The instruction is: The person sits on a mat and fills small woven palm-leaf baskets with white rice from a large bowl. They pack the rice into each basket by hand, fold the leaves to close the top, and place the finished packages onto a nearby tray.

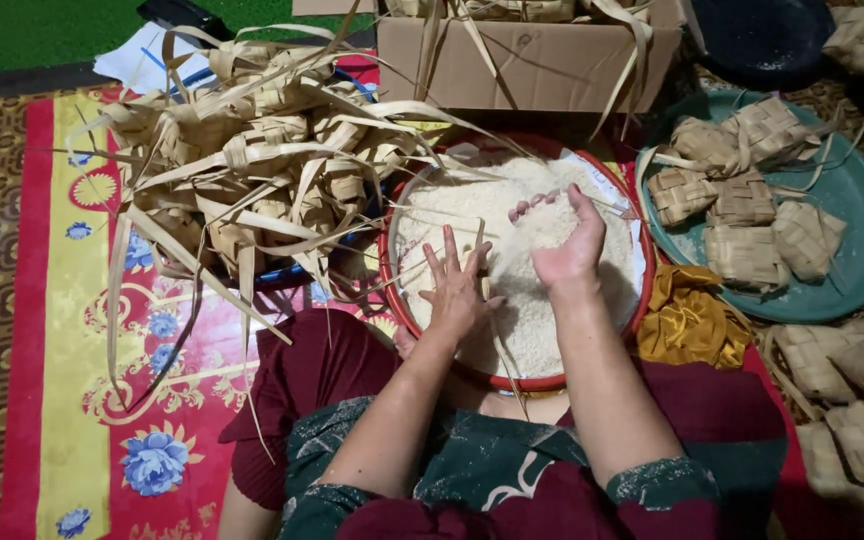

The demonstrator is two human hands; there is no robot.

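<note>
- One red-rimmed basin (642,300) of white rice (512,215).
- Right hand (564,245): fingers cupped around a scoop of rice.
- Left hand (455,290): fingers spread, holding a pouch mostly hidden beneath.
- About five filled woven pouches (742,225) on one teal tray (862,200).
- Empty pouches (252,160) tangled, uncountable.

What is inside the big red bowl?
The red bowl is full of white rice. The right hand scoops a handful of it, and the left hand rests on it. The rice and hands cover the bowl's bottom.
</note>
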